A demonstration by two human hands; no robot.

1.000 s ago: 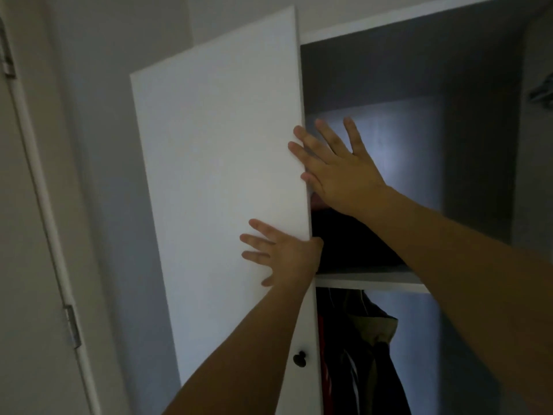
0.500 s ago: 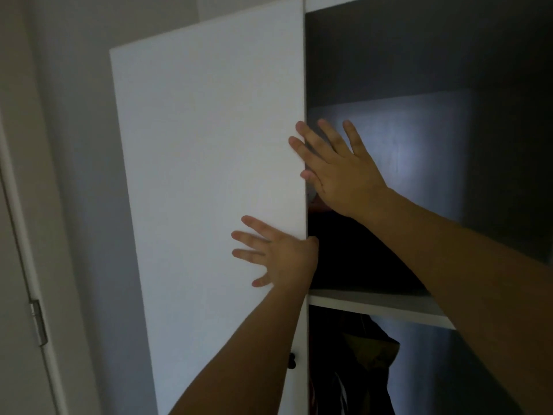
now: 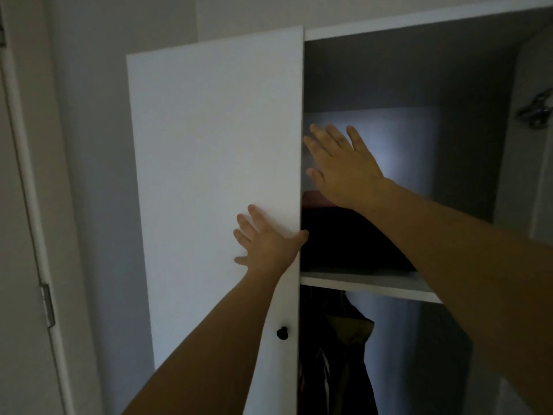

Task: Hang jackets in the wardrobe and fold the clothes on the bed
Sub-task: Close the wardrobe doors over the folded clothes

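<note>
1. Since the earlier frames the view has dropped and swung a little to the left, so the wardrobe's top edge shows again. The door knob (image 3: 282, 333) is back in sight and a metal fitting (image 3: 537, 110) shows at the upper right. Both hands lie about where they did against the door.
2. The left hand (image 3: 264, 245) lies flat on the outer face of the white wardrobe door (image 3: 215, 163). Its fingers are spread and straight, its thumb hooks over the door's free edge, and it holds nothing.
3. The right hand (image 3: 344, 166) reaches into the upper compartment with its fingers stretched out and apart. Its fingertips are at the door's inner edge; contact cannot be told. It also holds nothing.
4. The wardrobe (image 3: 419, 22) stands open on the right side, with its interior in dim light and a pale patch on the back panel.
5. On the shelf (image 3: 368, 283) a stack of dark folded clothes (image 3: 344, 241) sits under the right wrist. A reddish piece (image 3: 312, 199) is at the top of the stack, just beside the door edge.
6. Below the shelf jackets (image 3: 344, 354) hang in the lower compartment, one olive-brown and the others dark.
7. A room door frame with a hinge (image 3: 48, 304) runs down the far left.
</note>
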